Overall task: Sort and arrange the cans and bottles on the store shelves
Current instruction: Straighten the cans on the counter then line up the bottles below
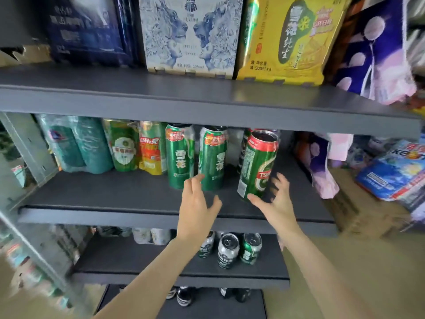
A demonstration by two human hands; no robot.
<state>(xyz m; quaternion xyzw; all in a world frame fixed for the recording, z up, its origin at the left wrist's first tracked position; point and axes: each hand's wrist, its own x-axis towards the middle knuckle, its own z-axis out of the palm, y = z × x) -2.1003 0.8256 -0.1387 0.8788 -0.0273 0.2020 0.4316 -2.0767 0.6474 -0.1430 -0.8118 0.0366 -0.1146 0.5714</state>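
Two tall green Snow beer cans [196,157] stand aligned on the dark grey middle shelf [115,196] while the right hand [274,199], fingers spread, steadies a tilted green Tsingtao can [257,164]; left hand [197,199] open, sorting seemingly midway.

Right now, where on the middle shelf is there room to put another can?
Bare shelf lies at the front left, before the wrapped packs. Another strip sits right of the Tsingtao can, toward the purple bag. The middle is crowded: two green cans, left hand, right hand.
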